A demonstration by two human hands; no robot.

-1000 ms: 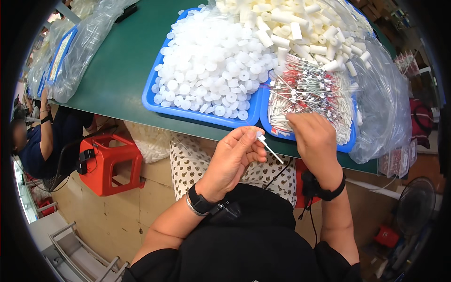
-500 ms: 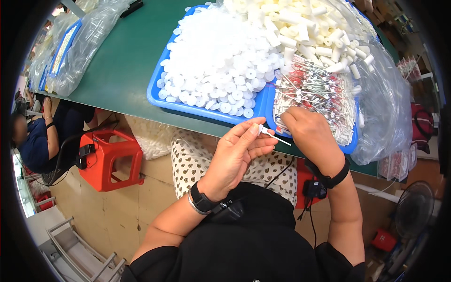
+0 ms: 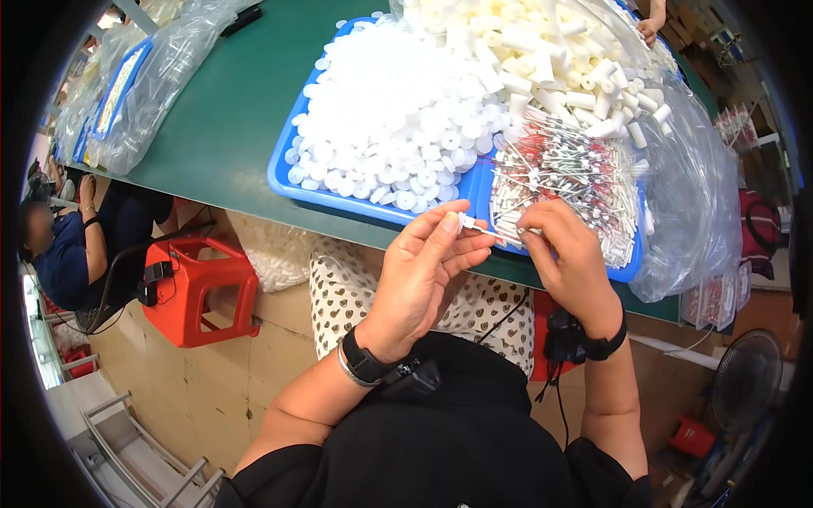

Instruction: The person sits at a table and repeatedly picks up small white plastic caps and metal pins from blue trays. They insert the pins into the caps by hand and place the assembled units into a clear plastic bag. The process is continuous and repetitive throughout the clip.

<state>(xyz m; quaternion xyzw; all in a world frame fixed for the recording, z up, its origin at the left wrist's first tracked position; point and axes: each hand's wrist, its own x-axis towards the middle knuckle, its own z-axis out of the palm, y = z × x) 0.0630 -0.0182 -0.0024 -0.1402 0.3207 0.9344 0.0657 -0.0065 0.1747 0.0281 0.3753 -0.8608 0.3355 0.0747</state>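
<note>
Between its thumb and fingers my left hand pinches a small white plastic piece with a thin white stem pointing right. The stem reaches toward my right hand, whose thumb and forefinger come together near its tip. Whether those fingertips hold something small is too fine to see. Just beyond my right hand, a blue tray carries a heap of thin white parts with red and dark ends. Farther left, white translucent discs fill a larger blue tray.
Cream foam-like cylinders lie piled behind the trays, beside clear plastic sheeting. All rest on a green table. A red stool and a seated person are at left. Another person's hand shows at top right.
My right hand has drawn back from the heap of thin parts toward the stem in my left hand. My left hand has barely moved. Another person's hand has appeared at top right.
</note>
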